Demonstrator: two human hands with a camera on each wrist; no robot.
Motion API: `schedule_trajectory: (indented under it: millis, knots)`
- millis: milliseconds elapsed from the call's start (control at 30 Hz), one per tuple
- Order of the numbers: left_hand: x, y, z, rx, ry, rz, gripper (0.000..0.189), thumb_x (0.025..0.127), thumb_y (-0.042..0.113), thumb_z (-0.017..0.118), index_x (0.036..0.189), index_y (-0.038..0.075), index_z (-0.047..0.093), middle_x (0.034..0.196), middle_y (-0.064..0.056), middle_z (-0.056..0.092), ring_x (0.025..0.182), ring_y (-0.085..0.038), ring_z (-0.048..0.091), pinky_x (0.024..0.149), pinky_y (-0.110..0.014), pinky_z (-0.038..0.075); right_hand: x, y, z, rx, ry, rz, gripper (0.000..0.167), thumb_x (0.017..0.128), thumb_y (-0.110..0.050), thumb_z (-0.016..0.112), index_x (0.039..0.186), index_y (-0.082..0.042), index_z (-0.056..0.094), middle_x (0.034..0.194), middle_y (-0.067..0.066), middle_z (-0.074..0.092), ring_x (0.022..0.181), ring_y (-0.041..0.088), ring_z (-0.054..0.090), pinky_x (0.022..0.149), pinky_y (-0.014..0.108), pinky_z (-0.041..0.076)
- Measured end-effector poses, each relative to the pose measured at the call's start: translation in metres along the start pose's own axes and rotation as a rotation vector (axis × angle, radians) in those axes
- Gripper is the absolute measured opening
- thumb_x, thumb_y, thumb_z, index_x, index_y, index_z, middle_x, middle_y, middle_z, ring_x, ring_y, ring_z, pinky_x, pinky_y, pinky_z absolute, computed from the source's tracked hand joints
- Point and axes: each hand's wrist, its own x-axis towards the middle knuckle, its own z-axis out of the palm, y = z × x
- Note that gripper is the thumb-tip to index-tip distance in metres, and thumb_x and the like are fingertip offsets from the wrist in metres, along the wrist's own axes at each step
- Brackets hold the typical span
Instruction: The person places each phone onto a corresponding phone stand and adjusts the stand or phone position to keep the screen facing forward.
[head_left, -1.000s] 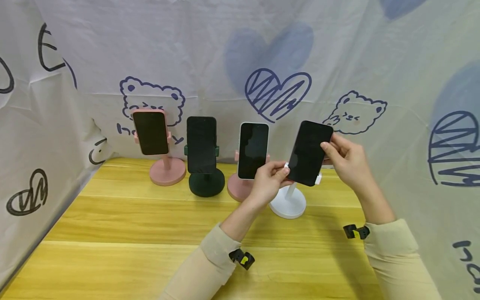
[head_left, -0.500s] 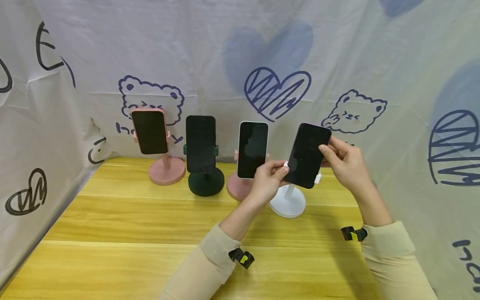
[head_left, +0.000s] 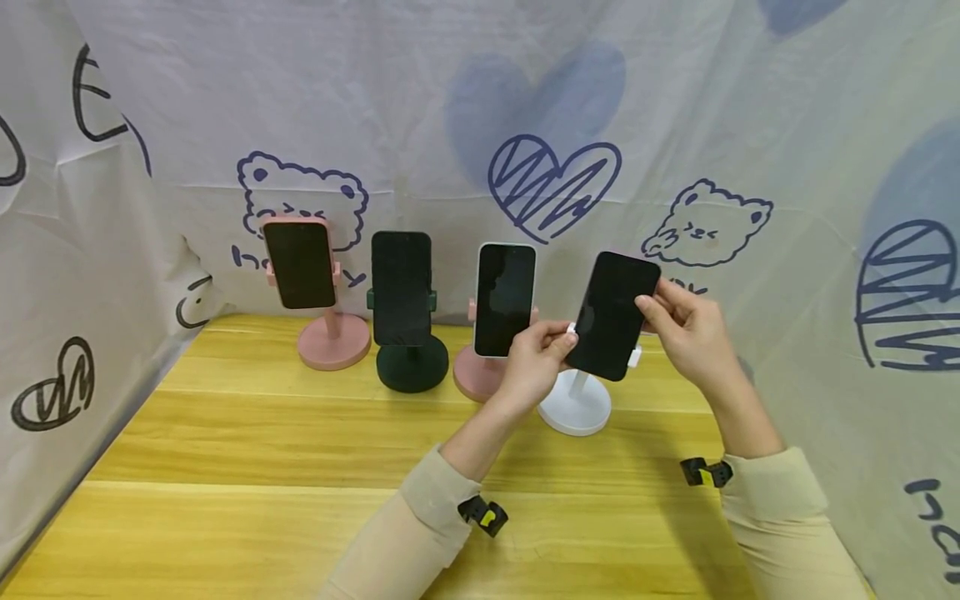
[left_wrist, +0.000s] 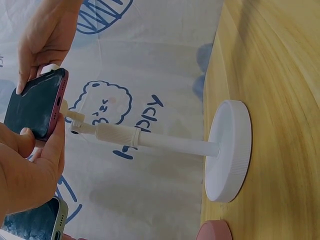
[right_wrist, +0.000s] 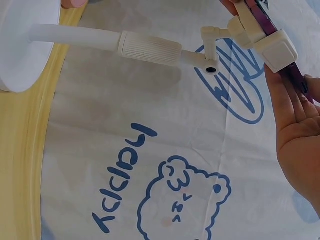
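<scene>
A smartphone (head_left: pixel 617 317) with a black screen and a dark red edge sits tilted in the clamp of a white phone stand (head_left: pixel 576 404). My left hand (head_left: pixel 534 367) pinches the phone's lower left, by the clamp's left jaw, its thumb on the front. At the upper right edge, my right hand (head_left: pixel 692 337) grips the phone between thumb and fingers. The right wrist view shows the clamp's white side block (right_wrist: pixel 278 51) against the phone's edge, with the right fingers behind. In the left wrist view the stand's white pole (left_wrist: pixel 150 140) rises from its round base.
To the left stand a pink stand (head_left: pixel 334 342), a dark green stand (head_left: pixel 412 367) and another pink stand (head_left: pixel 476 373), each with a phone upright in it. The wooden table (head_left: pixel 300 450) ends at a printed white cloth (head_left: pixel 420 108) behind.
The phone's top has come slightly down and to the left, and its tilt has changed a little. My right hand has moved with it; my left hand has stayed nearly still.
</scene>
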Motion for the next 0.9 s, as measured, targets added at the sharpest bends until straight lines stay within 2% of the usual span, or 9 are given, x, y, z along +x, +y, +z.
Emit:
schedule_trajectory:
  millis: [133, 367, 533, 667, 800, 900]
  knots:
    - [-0.0001, -0.0005, -0.0007, 0.026, 0.0, 0.011, 0.029, 0.104, 0.008, 0.062, 0.129, -0.007, 0.066, 0.118, -0.02, 0.071, 0.099, -0.021, 0.069, 0.086, -0.034, 0.062, 0.0, 0.0007, 0.0009, 0.0, 0.002, -0.015, 0.03, 0.105, -0.009, 0.062, 0.126, 0.012, 0.066, 0.085, -0.004, 0.066, 0.075, -0.002, 0.067, 0.072, 0.015, 0.059]
    - [-0.0002, -0.0012, -0.0016, 0.078, 0.008, 0.023, 0.028, 0.104, 0.009, 0.064, 0.128, -0.005, 0.068, 0.116, -0.017, 0.072, 0.095, -0.016, 0.064, 0.086, -0.034, 0.062, -0.0021, 0.0014, 0.0033, -0.015, 0.012, -0.038, 0.02, 0.104, -0.007, 0.064, 0.111, 0.011, 0.066, 0.079, 0.008, 0.061, 0.073, 0.001, 0.066, 0.071, 0.01, 0.056]
    - [-0.0005, -0.0013, -0.0018, 0.085, 0.013, 0.024, 0.028, 0.103, 0.01, 0.064, 0.127, -0.005, 0.068, 0.115, -0.017, 0.072, 0.096, -0.016, 0.064, 0.088, -0.035, 0.061, -0.0036, 0.0015, 0.0044, -0.026, 0.016, -0.044, 0.017, 0.104, -0.007, 0.064, 0.105, 0.011, 0.065, 0.076, 0.009, 0.058, 0.072, -0.002, 0.064, 0.072, 0.01, 0.055]
    - [-0.001, -0.0019, -0.002, 0.095, 0.016, 0.031, 0.028, 0.103, 0.01, 0.065, 0.126, -0.005, 0.069, 0.114, -0.017, 0.072, 0.095, -0.016, 0.064, 0.088, -0.033, 0.061, -0.0056, 0.0005, 0.0045, -0.045, 0.009, -0.029, 0.022, 0.105, -0.01, 0.064, 0.112, 0.01, 0.067, 0.078, 0.01, 0.06, 0.075, -0.004, 0.064, 0.073, 0.008, 0.054]
    - [-0.0007, -0.0023, -0.0021, 0.113, 0.018, 0.043, 0.027, 0.103, 0.01, 0.065, 0.126, -0.005, 0.068, 0.112, -0.017, 0.072, 0.093, -0.015, 0.063, 0.086, -0.03, 0.06, -0.0076, 0.0006, 0.0043, -0.066, 0.002, -0.02, 0.028, 0.105, -0.013, 0.063, 0.121, 0.01, 0.067, 0.084, 0.017, 0.065, 0.078, -0.006, 0.063, 0.074, 0.007, 0.053]
    - [-0.0003, -0.0024, -0.0022, 0.12, 0.02, 0.049, 0.027, 0.103, 0.01, 0.065, 0.126, -0.005, 0.068, 0.112, -0.017, 0.072, 0.093, -0.015, 0.063, 0.085, -0.029, 0.059, -0.0083, 0.0018, 0.0045, -0.071, 0.001, -0.019, 0.028, 0.105, -0.012, 0.063, 0.123, 0.01, 0.066, 0.084, 0.018, 0.064, 0.078, -0.006, 0.063, 0.073, 0.006, 0.053]
